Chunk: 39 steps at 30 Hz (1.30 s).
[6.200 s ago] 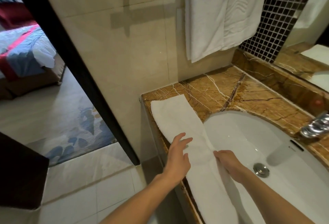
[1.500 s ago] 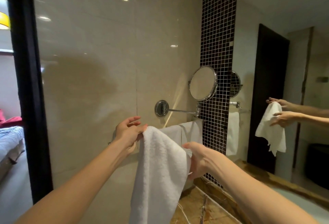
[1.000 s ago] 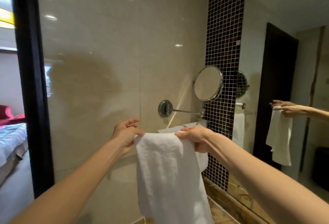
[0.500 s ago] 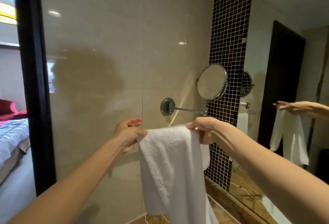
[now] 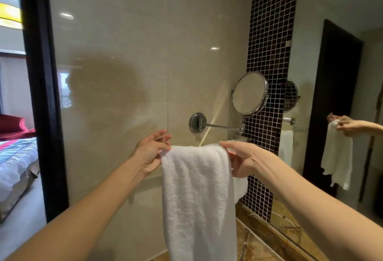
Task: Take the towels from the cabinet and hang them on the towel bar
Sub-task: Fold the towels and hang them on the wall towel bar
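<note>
Taking the white towel (image 5: 196, 194) as the landmark: far to its left a dark door frame (image 5: 41, 94) opens onto a bedroom, where a bed (image 5: 14, 161) with a blue cover shows. Between frame and towel runs the glossy beige wall (image 5: 116, 63).

At the towel's upper left corner is the left hand (image 5: 150, 153). Its thumb and a finger appear to pinch the corner while the other fingers fan out loosely above, probably to keep that edge level.

The towel itself hangs folded over at its top, its long front flap falling straight down toward the marble tabletop (image 5: 261, 246) at the lower right. The towel bar cannot be seen; the cloth hides it, so I cannot tell whether the fold already rests on it. Judging by the flat, even top edge, the draping looks close to done.

At the towel's upper right corner the right hand (image 5: 241, 159) holds the fold, thumb under and fingers laid over the top, likely spreading the cloth sideways. Behind this hand another white towel (image 5: 240, 186) peeks out.

Above and right of the towel, a round mirror (image 5: 249, 93) stands off the wall on a chrome arm, against a strip of black mosaic tile (image 5: 271, 32).
</note>
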Available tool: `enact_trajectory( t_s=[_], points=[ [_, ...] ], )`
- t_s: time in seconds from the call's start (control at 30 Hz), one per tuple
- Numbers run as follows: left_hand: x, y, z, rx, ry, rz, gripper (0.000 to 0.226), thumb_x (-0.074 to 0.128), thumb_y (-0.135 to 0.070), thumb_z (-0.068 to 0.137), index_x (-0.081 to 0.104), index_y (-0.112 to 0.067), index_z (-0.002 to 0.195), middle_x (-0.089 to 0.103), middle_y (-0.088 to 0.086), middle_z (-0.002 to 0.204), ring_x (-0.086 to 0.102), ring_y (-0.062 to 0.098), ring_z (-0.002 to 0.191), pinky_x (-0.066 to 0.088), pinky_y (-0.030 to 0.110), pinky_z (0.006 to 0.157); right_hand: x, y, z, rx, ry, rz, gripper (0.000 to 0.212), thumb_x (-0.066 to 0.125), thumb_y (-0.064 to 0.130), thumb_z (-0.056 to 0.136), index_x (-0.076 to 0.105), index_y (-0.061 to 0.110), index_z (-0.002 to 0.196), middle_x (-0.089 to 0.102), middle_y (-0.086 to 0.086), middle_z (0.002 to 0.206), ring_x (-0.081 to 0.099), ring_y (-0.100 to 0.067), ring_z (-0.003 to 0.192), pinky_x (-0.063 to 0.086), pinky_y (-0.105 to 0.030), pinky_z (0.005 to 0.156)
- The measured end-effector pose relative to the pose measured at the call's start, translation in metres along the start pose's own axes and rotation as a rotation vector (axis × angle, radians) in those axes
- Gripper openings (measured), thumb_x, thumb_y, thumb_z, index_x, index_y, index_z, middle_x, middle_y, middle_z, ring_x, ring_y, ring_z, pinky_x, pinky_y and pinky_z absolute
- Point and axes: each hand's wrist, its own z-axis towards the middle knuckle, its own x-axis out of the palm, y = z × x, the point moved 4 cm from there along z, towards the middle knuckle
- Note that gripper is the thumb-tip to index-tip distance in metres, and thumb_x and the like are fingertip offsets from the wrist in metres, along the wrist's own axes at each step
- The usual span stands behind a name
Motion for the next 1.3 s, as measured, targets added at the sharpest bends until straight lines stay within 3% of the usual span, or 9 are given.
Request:
enact_trajectory(
  t_s=[0.13,0.4,0.63,0.8,0.93,1.0,1.13,1.2,1.3],
  points=[
    [0.000,-0.002,0.001,0.009,-0.007,0.001,0.047,0.044,0.029,0.078,0.061,-0.012,0.095,0.063,0.007,0.098,0.056,0.013,0.077,0.054,0.017,0.053,0.005,-0.001,-0.013,0.030,0.146,-0.001,0.012,0.068,0.015,0.084,0.065,0.004,0.089,0.066,-0.007,0.071,0.060,-0.019,0.062,0.050,-0.032,0.066],
    [-0.001,-0.004,0.001,0.022,-0.022,0.053,0.047,0.045,0.028,0.078,0.060,-0.013,0.097,0.064,0.005,0.100,0.058,0.011,0.080,0.053,0.016,0.054,0.020,-0.002,-0.017,-0.063,0.326,-0.147,0.038,0.055,0.020,0.090,0.045,0.009,0.125,0.052,-0.012,0.111,0.050,-0.028,0.105,0.041,-0.046,0.094],
    [-0.007,-0.014,-0.002,0.071,-0.004,0.107,0.052,0.041,0.029,0.077,0.060,-0.014,0.097,0.065,0.005,0.102,0.055,0.011,0.076,0.047,0.019,0.065,0.024,-0.004,-0.024,-0.133,0.455,-0.233,0.016,0.041,0.001,0.092,0.045,0.011,0.079,0.049,-0.008,0.085,0.047,-0.023,0.084,0.040,-0.042,0.093],
    [-0.008,-0.018,-0.008,0.084,0.071,0.222,0.058,0.037,0.029,0.073,0.062,-0.015,0.100,0.065,0.005,0.109,0.053,0.012,0.080,0.044,0.021,0.068,0.025,0.002,-0.034,-0.152,0.513,-0.142,0.019,0.037,-0.003,0.091,0.054,0.002,0.084,0.060,-0.009,0.071,0.060,-0.017,0.057,0.053,-0.032,0.059],
    [-0.007,-0.014,-0.014,0.055,0.084,0.398,0.053,0.042,0.023,0.075,0.063,-0.015,0.105,0.066,0.003,0.109,0.054,0.015,0.082,0.045,0.024,0.059,0.026,0.004,-0.028,-0.180,0.474,-0.089,0.027,0.050,0.006,0.091,0.059,-0.003,0.115,0.064,-0.014,0.096,0.060,-0.023,0.085,0.048,-0.038,0.090],
    [-0.008,-0.011,-0.015,0.056,0.088,0.468,0.042,0.056,0.016,0.075,0.064,-0.014,0.104,0.066,0.006,0.108,0.059,0.018,0.086,0.049,0.027,0.059,0.026,0.004,-0.023,-0.187,0.427,-0.089,0.034,0.055,0.008,0.088,0.056,-0.001,0.121,0.060,-0.013,0.098,0.057,-0.021,0.085,0.046,-0.035,0.088],
    [-0.002,-0.004,-0.019,0.146,0.139,0.818,0.038,0.084,-0.025,0.068,0.068,-0.020,0.103,0.068,-0.002,0.102,0.063,0.013,0.095,0.048,0.024,0.073,0.028,0.010,-0.022,-0.220,0.444,0.015,0.011,0.048,0.008,0.085,0.057,0.006,0.079,0.056,-0.010,0.084,0.058,-0.021,0.072,0.048,-0.036,0.080],
    [0.005,0.001,-0.022,0.210,0.159,1.009,0.040,0.084,-0.035,0.067,0.070,-0.021,0.101,0.068,-0.008,0.097,0.063,0.008,0.091,0.048,0.020,0.069,0.030,0.009,-0.023,-0.195,0.498,0.090,0.024,0.036,0.009,0.085,0.045,0.010,0.063,0.053,-0.008,0.073,0.056,-0.019,0.061,0.048,-0.033,0.071],
    [0.008,0.001,-0.023,0.296,0.098,1.023,0.027,0.086,-0.028,0.064,0.074,-0.022,0.087,0.072,-0.007,0.084,0.066,0.012,0.082,0.053,0.026,0.072,0.029,0.002,-0.022,-0.216,0.521,0.068,0.033,0.026,-0.006,0.083,0.059,-0.005,0.080,0.063,-0.016,0.081,0.064,-0.021,0.064,0.053,-0.034,0.063]
  ],
)
